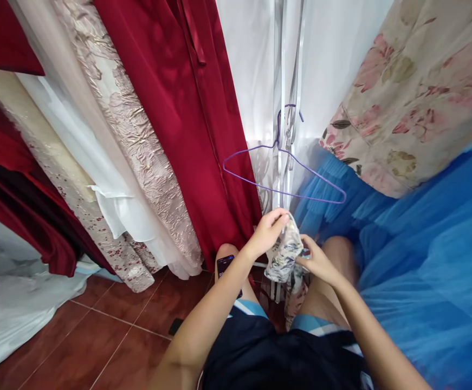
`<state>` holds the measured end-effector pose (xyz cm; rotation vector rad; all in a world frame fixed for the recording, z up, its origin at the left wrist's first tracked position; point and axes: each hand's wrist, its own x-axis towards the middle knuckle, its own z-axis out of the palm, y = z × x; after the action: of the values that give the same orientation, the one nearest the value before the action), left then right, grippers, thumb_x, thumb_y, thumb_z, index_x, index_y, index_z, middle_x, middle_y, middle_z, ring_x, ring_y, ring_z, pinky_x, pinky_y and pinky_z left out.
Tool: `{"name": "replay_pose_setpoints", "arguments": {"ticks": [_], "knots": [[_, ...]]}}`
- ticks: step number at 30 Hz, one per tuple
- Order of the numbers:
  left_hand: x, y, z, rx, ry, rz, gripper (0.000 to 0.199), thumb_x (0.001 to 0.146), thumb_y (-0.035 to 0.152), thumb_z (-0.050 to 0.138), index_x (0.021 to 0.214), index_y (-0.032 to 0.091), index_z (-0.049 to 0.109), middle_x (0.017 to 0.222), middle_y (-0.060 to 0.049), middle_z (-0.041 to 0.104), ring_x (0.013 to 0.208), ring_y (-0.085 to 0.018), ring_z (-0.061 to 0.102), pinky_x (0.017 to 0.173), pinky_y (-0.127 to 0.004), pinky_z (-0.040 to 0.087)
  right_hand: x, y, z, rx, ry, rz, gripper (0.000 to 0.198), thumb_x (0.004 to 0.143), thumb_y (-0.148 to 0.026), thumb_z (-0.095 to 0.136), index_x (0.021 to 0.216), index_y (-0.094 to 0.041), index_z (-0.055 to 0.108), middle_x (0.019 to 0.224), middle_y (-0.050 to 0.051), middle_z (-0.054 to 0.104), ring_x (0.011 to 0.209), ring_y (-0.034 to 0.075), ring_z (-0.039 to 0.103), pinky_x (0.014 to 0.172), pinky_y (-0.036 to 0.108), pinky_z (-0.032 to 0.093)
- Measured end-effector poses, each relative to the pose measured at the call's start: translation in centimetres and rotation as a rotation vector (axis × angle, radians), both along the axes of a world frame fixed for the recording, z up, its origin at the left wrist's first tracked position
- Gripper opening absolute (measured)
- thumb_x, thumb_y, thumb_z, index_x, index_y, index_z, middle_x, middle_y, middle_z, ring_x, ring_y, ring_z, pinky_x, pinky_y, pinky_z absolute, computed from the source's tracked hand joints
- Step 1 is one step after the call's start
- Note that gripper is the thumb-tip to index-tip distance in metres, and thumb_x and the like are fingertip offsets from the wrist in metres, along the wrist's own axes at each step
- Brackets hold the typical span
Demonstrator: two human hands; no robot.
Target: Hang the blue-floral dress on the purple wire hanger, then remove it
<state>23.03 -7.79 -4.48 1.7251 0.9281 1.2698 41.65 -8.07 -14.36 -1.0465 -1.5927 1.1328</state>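
Note:
Between my knees I hold a bunched garment [286,254] of pale fabric with a dark floral pattern. The thumb and fingers of my left hand [270,230] pinch its upper edge. On its right side, the thumb and fingers of my right hand [319,261] grip the cloth. A lower part of it, or another patterned cloth, hangs down between my legs; I cannot tell which. Just above my hands a purple wire hanger [317,174], with nothing on it, hangs in front of white upright rack bars [283,59].
A long dark red dress [179,119] and several pale dresses hang on the left. To the right are a floral dress [418,103] and blue tulle [431,271]. A phone [225,264] rests on my left thigh above the red tiled floor [117,336].

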Motion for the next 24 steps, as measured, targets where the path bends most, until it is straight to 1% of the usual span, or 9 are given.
{"name": "replay_pose_setpoints", "arguments": {"ticks": [2,3,6,10,14,17,20,22,24], "knots": [[1.5,-0.5,0.7,0.072,0.029,0.002,0.024,0.098,0.037,0.049,0.098,0.017,0.062,0.092,-0.004,0.059,0.087,-0.017,0.057,0.083,-0.028,0.046,-0.1,-0.8,1.9,0.06,0.011,0.124,0.067,0.062,-0.021,0.079,0.126,-0.022,0.06,0.122,0.007,0.066,0.106,0.026,0.062,0.09,0.035,0.05],[2.0,-0.7,0.9,0.114,0.055,0.021,0.022,0.097,0.035,0.049,0.098,0.018,0.063,0.095,-0.005,0.059,0.091,-0.018,0.058,0.086,-0.029,0.046,-0.2,-1.1,2.9,0.058,0.033,0.176,0.064,0.067,-0.024,0.079,0.128,-0.022,0.059,0.123,0.007,0.066,0.106,0.026,0.062,0.091,0.036,0.05],[3.0,-1.0,0.5,0.165,0.087,0.068,0.02,0.097,0.034,0.051,0.095,0.018,0.062,0.101,-0.005,0.057,0.1,-0.019,0.057,0.092,-0.03,0.045,-0.1,-1.9,5.6,0.002,0.088,0.199,0.025,0.085,-0.035,0.067,0.104,-0.019,0.069,0.093,0.005,0.07,0.083,0.023,0.063,0.077,0.032,0.05],[2.8,-1.8,-1.6,-0.151,-0.041,-0.199,0.029,0.097,0.048,0.052,0.109,0.022,0.051,0.087,-0.001,0.059,0.079,-0.015,0.059,0.075,-0.028,0.049,1.6,-1.9,7.8,0.151,0.039,0.017,0.017,0.09,-0.035,0.061,0.09,-0.021,0.07,0.079,0.002,0.065,0.072,0.021,0.057,0.067,0.029,0.044],[2.2,-3.2,-3.8,-0.31,0.026,-0.456,0.04,0.087,0.049,0.068,0.112,0.02,0.059,0.099,-0.005,0.067,0.091,-0.019,0.063,0.081,-0.032,0.051,4.6,-1.1,9.7,0.424,-0.088,-0.201,0.014,0.088,-0.033,0.061,0.079,-0.023,0.066,0.076,0.002,0.061,0.069,0.02,0.054,0.065,0.029,0.043],[1.5,-3.6,-4.1,-0.286,0.112,-0.367,0.033,0.091,0.048,0.062,0.094,0.015,0.066,0.093,-0.004,0.067,0.087,-0.019,0.06,0.08,-0.03,0.049,6.9,0.7,12.0,0.644,-0.165,-0.387,0.017,0.089,-0.03,0.058,0.074,-0.022,0.061,0.075,0.003,0.057,0.068,0.019,0.052,0.067,0.031,0.041],[0.6,-3.0,-3.0,-0.211,0.146,-0.233,0.035,0.096,0.046,0.052,0.083,0.015,0.061,0.08,-0.001,0.058,0.076,-0.015,0.053,0.071,-0.026,0.044,8.2,4.0,14.8,0.754,-0.132,-0.477,0.016,0.091,-0.025,0.057,0.075,-0.02,0.058,0.077,0.003,0.055,0.072,0.017,0.052,0.071,0.031,0.04],[-0.1,-2.4,-2.0,-0.133,0.173,-0.2,0.028,0.096,0.041,0.052,0.091,0.015,0.061,0.084,-0.001,0.057,0.079,-0.014,0.052,0.072,-0.025,0.042,7.9,6.9,16.4,0.699,-0.052,-0.439,0.014,0.091,-0.021,0.056,0.077,-0.019,0.058,0.075,0.002,0.055,0.07,0.014,0.05,0.071,0.029,0.039],[-0.8,-1.7,-1.2,-0.073,0.193,-0.161,0.022,0.095,0.035,0.053,0.106,0.017,0.061,0.091,0.0,0.058,0.083,-0.015,0.053,0.075,-0.024,0.042,6.7,9.7,17.6,0.538,0.074,-0.343,0.013,0.093,-0.019,0.054,0.081,-0.017,0.06,0.073,0.0,0.057,0.067,0.011,0.049,0.067,0.027,0.038]]}}
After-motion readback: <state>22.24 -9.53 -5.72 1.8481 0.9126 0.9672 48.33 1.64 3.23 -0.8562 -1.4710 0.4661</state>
